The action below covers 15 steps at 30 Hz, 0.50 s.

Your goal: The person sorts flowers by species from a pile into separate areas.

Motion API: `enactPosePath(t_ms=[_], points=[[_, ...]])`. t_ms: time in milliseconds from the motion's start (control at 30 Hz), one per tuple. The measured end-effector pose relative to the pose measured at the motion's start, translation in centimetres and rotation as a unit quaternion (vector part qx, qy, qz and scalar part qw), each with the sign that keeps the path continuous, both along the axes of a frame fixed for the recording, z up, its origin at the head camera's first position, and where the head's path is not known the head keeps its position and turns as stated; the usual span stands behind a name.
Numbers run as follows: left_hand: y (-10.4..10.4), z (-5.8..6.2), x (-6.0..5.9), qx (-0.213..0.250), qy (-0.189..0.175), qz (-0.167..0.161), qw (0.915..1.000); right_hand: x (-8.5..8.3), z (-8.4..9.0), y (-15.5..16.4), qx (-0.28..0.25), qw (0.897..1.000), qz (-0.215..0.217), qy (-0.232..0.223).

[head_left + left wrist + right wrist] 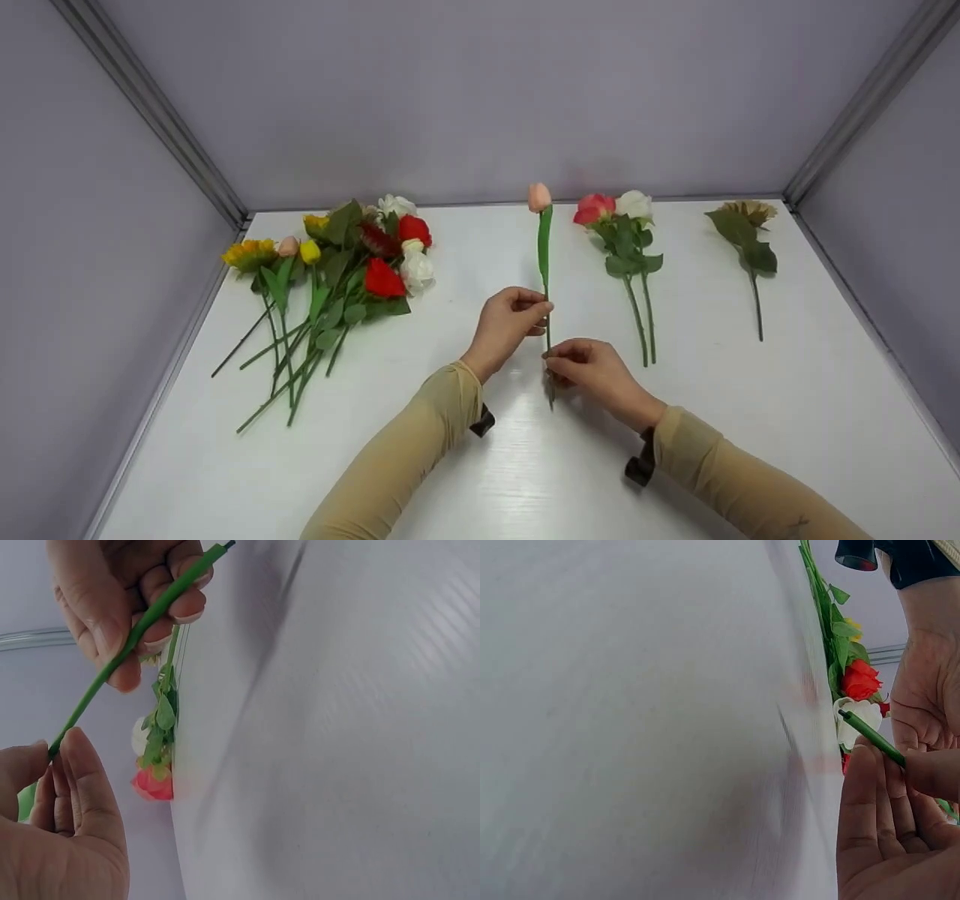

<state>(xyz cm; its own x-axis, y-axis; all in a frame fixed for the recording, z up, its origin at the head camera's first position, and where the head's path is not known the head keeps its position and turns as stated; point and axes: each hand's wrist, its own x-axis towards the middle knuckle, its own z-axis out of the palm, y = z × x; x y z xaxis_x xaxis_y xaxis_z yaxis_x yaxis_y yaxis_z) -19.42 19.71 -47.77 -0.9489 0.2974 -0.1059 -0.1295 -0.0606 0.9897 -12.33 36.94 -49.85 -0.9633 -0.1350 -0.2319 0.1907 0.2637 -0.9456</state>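
Note:
A peach tulip (539,198) with a long green leaf is held over the middle of the white table, its bloom toward the back wall. My left hand (511,324) pinches the stem (88,697) just below the leaf, between thumb and fingertips. Lower on the same stem, my right hand (600,373) grips it with thumb and forefinger. The cut end of the stem sticks out past the right fingers (864,787). In the left wrist view, the leaf is mostly hidden behind the left hand.
Mixed flowers lie heaped at the left, among them a sunflower (251,255), a yellow tulip (310,252) and a red rose (385,278). Right of the hands lie a pink rose (595,208) and a white rose (634,205). Farther right lies another sunflower (752,213). Walls enclose the table (810,420).

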Motion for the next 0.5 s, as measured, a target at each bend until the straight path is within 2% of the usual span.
enactPosePath(t_ms=[233, 500], points=[[-0.26, -0.20, 0.09, 0.001, -0.019, 0.001, 0.9998, 0.05, -0.45, -0.26, 0.010, 1.000, -0.007, -0.007], [-0.19, -0.38, 0.05, -0.001, -0.024, 0.006, 0.9997, 0.21, -0.33, -0.53, 0.006, 1.000, -0.018, -0.024]])
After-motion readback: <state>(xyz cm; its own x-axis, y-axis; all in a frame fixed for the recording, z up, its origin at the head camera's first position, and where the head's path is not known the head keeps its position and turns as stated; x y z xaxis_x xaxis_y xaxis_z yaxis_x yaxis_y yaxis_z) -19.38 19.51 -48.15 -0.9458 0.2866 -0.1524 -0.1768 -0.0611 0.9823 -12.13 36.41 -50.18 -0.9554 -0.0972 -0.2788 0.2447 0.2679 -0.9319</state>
